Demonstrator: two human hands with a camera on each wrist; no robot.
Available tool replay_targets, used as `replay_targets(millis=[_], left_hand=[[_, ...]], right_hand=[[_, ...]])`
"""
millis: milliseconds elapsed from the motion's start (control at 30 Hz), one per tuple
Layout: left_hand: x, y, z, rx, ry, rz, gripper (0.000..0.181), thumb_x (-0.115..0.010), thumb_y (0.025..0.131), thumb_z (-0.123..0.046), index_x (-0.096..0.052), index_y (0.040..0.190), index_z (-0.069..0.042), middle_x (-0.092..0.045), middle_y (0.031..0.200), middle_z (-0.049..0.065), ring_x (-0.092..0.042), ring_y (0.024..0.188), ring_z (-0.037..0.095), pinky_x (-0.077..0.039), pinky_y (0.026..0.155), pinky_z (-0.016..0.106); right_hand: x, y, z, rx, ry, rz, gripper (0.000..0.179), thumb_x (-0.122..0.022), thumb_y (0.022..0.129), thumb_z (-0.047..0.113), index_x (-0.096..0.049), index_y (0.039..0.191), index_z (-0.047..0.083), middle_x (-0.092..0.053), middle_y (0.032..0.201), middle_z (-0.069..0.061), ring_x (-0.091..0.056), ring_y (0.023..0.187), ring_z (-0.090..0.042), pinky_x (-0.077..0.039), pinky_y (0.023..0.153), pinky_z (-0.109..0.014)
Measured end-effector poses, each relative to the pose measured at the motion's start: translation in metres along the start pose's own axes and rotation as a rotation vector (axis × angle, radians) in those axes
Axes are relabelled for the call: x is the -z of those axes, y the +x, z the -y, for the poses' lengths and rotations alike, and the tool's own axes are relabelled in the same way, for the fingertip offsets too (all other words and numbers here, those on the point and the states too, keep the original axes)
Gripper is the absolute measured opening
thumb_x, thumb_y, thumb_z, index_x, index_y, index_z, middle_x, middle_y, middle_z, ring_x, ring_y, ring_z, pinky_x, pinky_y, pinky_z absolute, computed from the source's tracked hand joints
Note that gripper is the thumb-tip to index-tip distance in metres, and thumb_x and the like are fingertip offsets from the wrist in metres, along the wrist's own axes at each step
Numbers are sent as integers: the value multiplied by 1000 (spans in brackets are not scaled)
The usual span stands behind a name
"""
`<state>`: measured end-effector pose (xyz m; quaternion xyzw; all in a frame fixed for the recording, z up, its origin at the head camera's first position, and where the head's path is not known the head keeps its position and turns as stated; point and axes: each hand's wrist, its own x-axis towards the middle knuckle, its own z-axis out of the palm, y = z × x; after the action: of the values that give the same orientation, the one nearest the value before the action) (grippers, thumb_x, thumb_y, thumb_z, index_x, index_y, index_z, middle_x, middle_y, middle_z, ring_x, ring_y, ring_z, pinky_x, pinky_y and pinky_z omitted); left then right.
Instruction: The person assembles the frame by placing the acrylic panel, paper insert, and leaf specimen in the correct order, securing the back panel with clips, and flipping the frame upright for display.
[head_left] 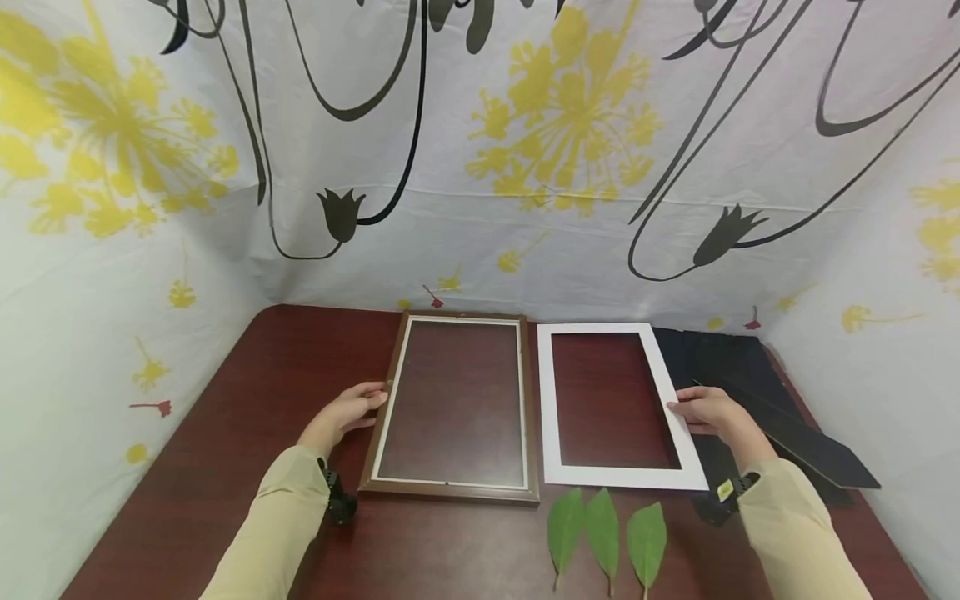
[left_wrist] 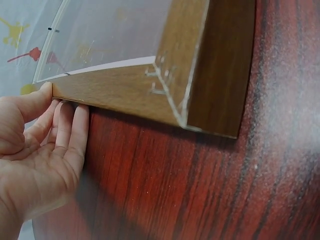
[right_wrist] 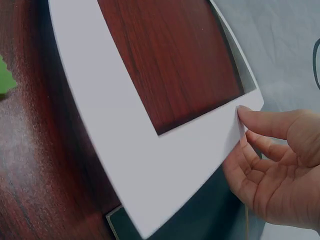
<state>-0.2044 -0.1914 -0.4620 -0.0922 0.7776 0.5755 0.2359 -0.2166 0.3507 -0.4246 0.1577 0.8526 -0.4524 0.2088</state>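
A brown wooden picture frame [head_left: 532, 417] lies with stapled corners and a pale inner edge showing; a clear pane [left_wrist: 115, 30] fills it. My left hand [head_left: 347, 414] grips its left side, thumb on the upper edge and fingers below, as the left wrist view shows. To its right is a white picture mat [head_left: 550, 400] with a rectangular opening. The right hand [head_left: 711, 412] pinches the mat's right edge between thumb and fingers. In the right wrist view the mat [right_wrist: 115, 125] overlaps a dark board beneath.
Three green leaves [head_left: 602, 533] lie in a row below the mat. Black boards [head_left: 817, 450] are stacked at the right, partly under the right arm. Dark red wood-grain table [head_left: 225, 467] spreads underneath. A flower-patterned white cloth [head_left: 450, 250] hangs behind and at the sides.
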Motion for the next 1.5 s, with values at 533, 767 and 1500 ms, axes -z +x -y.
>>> replay_targets(millis=[533,767,1500], left_hand=[[1,2,4,-10,-1,-10,51,-43,97,-17,-25,142,0,-28,142,24,-29,133,37,-40,105,45],[3,0,6,-2,4,-10,52,-42,98,-18,-23,142,0,-27,142,24,-29,133,38,-40,105,45],[-2,1,3,-15,-6,-4,51,-43,97,-17,-25,142,0,-28,142,24,-30,132,36,-40,105,44]], right_hand=[[7,-3,5,40,58,120,62,-55,91,21,-23,134,-9,-60,75,11,-63,71,-5,-57,68,-28],[9,-9,6,78,71,128,67,-54,92,28,-19,138,-6,-59,83,10,-63,76,-6,-56,70,-28],[24,-31,0,163,417,240,25,-55,92,23,-43,113,25,-61,84,14,-63,78,-4,-54,68,-24]])
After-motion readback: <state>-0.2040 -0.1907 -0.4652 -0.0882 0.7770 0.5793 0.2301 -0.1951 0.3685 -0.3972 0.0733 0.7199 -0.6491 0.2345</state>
